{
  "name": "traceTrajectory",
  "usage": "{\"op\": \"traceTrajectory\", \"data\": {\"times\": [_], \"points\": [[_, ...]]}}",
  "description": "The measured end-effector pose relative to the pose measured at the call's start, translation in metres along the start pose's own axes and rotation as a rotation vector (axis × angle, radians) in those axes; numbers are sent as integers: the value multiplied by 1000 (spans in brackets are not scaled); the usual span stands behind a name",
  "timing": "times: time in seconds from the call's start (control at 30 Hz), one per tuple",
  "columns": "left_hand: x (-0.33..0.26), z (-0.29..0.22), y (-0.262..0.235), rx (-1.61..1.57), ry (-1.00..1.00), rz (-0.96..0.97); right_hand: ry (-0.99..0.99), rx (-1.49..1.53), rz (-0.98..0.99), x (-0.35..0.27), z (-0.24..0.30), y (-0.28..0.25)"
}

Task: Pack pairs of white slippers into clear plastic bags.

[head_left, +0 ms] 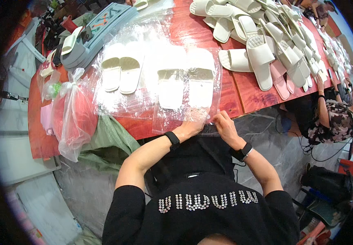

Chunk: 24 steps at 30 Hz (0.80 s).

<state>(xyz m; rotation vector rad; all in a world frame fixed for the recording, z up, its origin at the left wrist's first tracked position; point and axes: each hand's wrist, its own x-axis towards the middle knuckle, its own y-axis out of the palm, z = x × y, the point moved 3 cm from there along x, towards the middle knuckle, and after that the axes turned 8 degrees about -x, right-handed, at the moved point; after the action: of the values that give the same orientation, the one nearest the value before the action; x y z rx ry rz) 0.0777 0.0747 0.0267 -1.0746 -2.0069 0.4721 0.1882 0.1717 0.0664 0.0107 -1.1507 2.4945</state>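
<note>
As hands (193, 125) (226, 130) touch crinkled plastic bag (163, 121), rounded white slippers (171, 93) inside.

Left grip (193, 126) — unclear in detail; slipper pile (260, 50) — cut off above.

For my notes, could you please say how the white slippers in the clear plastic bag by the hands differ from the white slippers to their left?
The bagged white slippers look larger here; the leftward white slippers look smaller. The bagged ones lie slightly apart; the leftward ones nearly touch. Both pairs have broad straps.
</note>
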Motion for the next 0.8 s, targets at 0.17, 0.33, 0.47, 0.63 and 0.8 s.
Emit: {"op": "traceTrajectory", "data": {"times": [0.17,0.33,0.47,0.63,0.8], "points": [[7,7,-18,208,-23,92,13,-24,-17,0,-21,-6],[10,46,-55,693,-327,-86,46,-11,16,-2,-32,3],[10,68,-54,481,-554,-75,48,2,14,-3,-32,5],[15,71,-45,470,-462,-4,87,10,32,-6,-39,7],[2,66,-41,476,-362,-11,69,-9,95,-5,-35,0]]}}
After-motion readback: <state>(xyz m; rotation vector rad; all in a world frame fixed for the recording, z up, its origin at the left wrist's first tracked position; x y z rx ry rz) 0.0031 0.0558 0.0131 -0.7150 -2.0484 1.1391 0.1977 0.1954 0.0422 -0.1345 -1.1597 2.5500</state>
